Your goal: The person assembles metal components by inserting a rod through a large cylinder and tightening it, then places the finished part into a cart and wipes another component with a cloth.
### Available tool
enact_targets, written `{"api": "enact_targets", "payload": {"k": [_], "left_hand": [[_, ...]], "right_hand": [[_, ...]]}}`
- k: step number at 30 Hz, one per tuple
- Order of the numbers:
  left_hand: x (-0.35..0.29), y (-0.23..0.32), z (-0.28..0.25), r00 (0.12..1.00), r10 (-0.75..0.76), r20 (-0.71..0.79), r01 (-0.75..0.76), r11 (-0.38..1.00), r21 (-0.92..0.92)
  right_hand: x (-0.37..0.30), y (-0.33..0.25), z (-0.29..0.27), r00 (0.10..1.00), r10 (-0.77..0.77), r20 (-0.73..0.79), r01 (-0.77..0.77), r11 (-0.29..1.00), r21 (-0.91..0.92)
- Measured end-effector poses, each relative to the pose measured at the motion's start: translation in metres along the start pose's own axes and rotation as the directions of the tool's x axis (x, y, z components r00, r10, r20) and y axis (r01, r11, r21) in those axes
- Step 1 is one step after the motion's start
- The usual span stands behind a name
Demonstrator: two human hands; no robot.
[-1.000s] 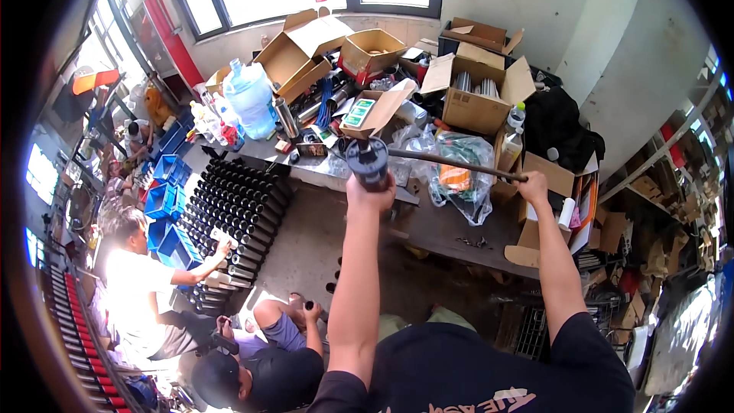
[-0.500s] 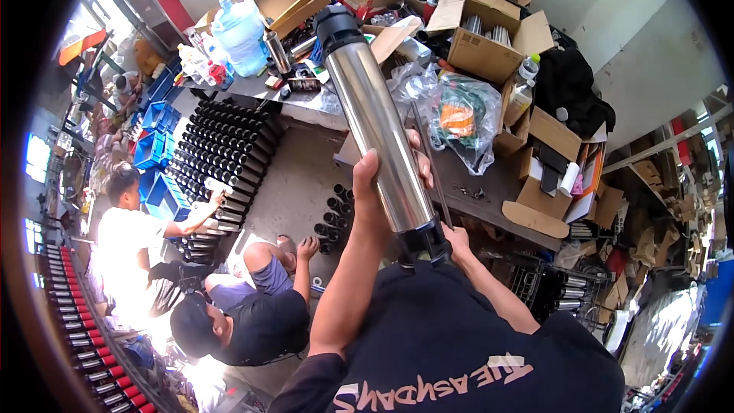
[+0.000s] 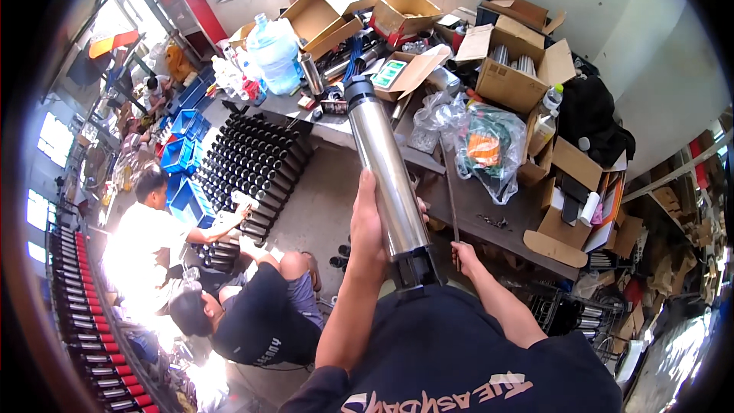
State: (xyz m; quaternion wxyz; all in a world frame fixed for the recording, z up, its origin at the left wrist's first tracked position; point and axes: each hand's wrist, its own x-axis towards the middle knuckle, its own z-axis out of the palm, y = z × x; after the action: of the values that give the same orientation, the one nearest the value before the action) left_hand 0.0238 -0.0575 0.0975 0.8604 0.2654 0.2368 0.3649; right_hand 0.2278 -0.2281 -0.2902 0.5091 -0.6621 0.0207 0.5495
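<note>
A long, shiny metal cylinder (image 3: 388, 172) with black fittings at both ends slants upward in front of my chest. My left hand (image 3: 368, 218) is closed around its middle, with the thumb along the near side and fingertips showing at its far side. The lower black end (image 3: 414, 268) lies close against my dark shirt, and an opening shows in it. My right hand (image 3: 466, 257) is closed on a thin dark rod (image 3: 453, 210), which points up and away, to the right of the cylinder and apart from it.
A cluttered workbench (image 3: 489, 239) carries open cardboard boxes (image 3: 508, 80), a clear plastic bag (image 3: 489, 153) and a large water bottle (image 3: 273, 53). Left, black-ended cylinders (image 3: 248, 149) stand in rows beside blue crates (image 3: 180, 154). Two people (image 3: 264, 310) sit near them.
My view has shifted, so the bench appears lower and further right. The cylinder's upper end has dropped toward me. The person in black has moved an arm toward the rows of cylinders.
</note>
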Motion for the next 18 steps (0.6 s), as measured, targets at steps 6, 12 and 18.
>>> {"api": "enact_targets", "payload": {"k": [6,12,18], "left_hand": [[-0.001,-0.001,-0.008,0.988,-0.009,0.157,0.042,0.976,-0.212],[-0.006,0.004,0.002,0.970,0.242,-0.006,-0.222,0.897,0.381],[-0.015,-0.028,-0.058,0.927,-0.027,0.374,0.205,0.871,-0.446]], "right_hand": [[-0.009,0.013,0.001,0.973,0.223,0.068,-0.228,0.971,0.073],[0.002,0.016,-0.012,0.975,0.219,0.038,-0.222,0.956,0.193],[0.003,0.025,0.005,0.985,0.155,0.070,-0.164,0.976,0.143]]}}
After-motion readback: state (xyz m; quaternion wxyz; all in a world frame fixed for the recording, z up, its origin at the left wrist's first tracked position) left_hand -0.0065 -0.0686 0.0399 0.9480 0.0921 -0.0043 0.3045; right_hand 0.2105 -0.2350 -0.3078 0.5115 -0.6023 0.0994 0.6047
